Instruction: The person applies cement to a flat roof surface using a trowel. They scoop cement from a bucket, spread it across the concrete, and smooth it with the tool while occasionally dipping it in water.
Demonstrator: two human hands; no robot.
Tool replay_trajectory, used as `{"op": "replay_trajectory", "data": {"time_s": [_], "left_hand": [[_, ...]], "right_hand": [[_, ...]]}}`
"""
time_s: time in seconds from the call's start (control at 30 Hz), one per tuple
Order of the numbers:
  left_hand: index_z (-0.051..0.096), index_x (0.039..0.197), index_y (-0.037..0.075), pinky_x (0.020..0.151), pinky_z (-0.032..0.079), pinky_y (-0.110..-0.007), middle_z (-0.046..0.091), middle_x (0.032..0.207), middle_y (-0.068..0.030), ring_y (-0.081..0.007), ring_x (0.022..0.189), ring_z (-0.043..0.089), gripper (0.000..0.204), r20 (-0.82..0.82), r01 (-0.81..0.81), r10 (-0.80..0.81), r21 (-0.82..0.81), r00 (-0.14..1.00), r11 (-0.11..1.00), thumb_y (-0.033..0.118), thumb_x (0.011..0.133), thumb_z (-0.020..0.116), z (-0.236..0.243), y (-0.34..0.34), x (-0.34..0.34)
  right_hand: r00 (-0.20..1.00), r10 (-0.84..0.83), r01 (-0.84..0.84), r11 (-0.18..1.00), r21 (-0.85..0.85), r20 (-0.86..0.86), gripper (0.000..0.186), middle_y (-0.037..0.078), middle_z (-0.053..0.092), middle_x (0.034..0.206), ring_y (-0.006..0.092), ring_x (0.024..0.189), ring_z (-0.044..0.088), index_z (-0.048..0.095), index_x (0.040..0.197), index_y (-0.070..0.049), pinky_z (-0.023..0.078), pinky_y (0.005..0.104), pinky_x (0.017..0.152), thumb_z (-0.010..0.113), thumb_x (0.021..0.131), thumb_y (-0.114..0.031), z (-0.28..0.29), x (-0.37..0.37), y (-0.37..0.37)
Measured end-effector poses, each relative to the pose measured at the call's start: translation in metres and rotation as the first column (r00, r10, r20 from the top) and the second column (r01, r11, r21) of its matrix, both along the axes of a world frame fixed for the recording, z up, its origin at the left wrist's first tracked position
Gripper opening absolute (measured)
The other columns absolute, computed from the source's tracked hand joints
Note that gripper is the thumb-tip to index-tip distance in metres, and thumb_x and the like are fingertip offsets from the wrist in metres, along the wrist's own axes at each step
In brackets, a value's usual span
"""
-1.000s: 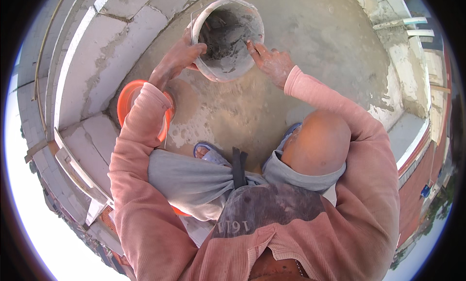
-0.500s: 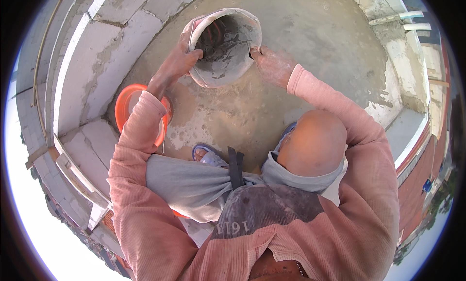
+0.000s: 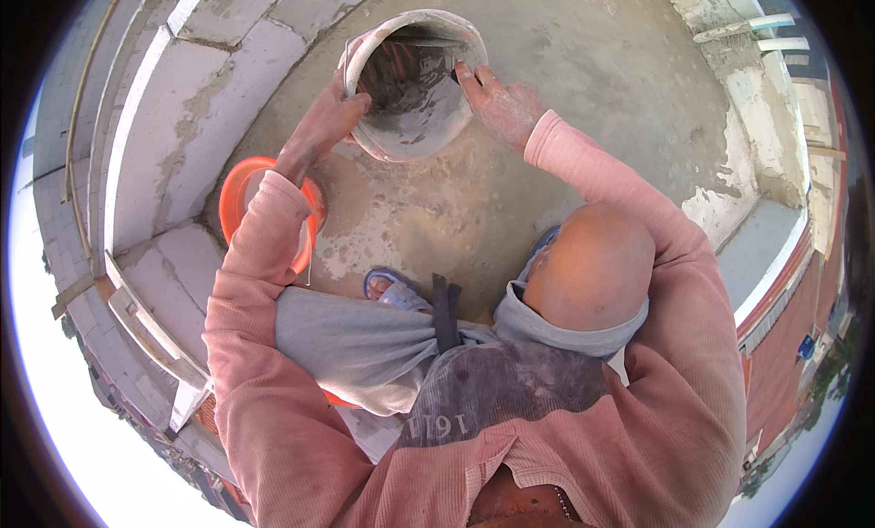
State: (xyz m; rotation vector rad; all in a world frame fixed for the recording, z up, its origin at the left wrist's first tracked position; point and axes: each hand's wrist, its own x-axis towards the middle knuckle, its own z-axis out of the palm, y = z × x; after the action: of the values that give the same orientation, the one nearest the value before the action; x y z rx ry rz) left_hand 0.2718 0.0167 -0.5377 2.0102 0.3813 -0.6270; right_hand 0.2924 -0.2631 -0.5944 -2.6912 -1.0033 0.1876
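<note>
From my end I see a smooth, damp grey concrete floor (image 3: 620,118); over it, a round pale mortar-smeared bucket (image 3: 415,143) faces me, left hand (image 3: 326,120) gripping its rim. My right hand (image 3: 506,104), closed on a dark-handled tool (image 3: 455,75), reaches farther inside than half a second ago.

There are two hands (image 3: 333,118) (image 3: 504,105), one mortar-smeared bucket (image 3: 419,138) and one dark-handled tool (image 3: 455,75). At the floor's (image 3: 583,154) left edge is at least one orange container (image 3: 231,205), partly covered; two blue sandals (image 3: 401,294) (image 3: 544,243) and two pale pipes (image 3: 773,21) (image 3: 784,44) also show.
</note>
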Motion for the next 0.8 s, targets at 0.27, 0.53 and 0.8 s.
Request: {"op": "replay_trajectory", "data": {"time_s": [0.27,0.53,0.8], "left_hand": [[0.042,0.148,0.010,0.108,0.043,-0.044,0.057,0.134,-0.0158,-0.0290,0.122,0.057,0.060,0.394,0.025,-0.128,0.256,0.910,0.966,0.008,0.089,0.052,-0.018,0.004,-0.010],[0.045,0.149,0.026,0.116,0.032,-0.041,0.020,0.161,-0.0256,-0.0406,0.148,0.023,0.073,0.636,0.113,-0.253,0.253,0.729,0.961,-0.007,0.085,0.044,0.052,-0.045,-0.008],[0.048,0.148,0.016,0.119,0.026,-0.041,0.032,0.159,-0.0200,-0.0330,0.150,0.022,0.073,0.616,0.181,-0.219,0.125,0.756,0.976,-0.010,0.080,0.043,0.077,-0.052,-0.019]], "right_hand": [[0.991,-0.129,0.129,0.992,-0.014,-0.036,0.036,0.018,0.065,0.093,0.0395,0.075,0.069,0.052,0.124,-0.002,0.057,0.0490,0.061,0.054,0.088,-0.007,0.021,-0.005,-0.001],[0.984,-0.083,0.098,0.991,0.094,-0.156,0.024,0.015,0.069,0.084,0.0334,0.063,0.067,0.062,0.102,-0.004,0.050,0.0471,0.056,0.059,0.089,-0.024,0.036,0.058,-0.014],[0.359,-0.009,0.415,0.897,0.151,-0.933,0.038,-0.001,0.046,0.067,0.0082,0.043,0.035,0.065,0.111,-0.010,0.028,0.0276,0.037,0.062,0.092,-0.043,0.030,0.042,-0.040]]}}
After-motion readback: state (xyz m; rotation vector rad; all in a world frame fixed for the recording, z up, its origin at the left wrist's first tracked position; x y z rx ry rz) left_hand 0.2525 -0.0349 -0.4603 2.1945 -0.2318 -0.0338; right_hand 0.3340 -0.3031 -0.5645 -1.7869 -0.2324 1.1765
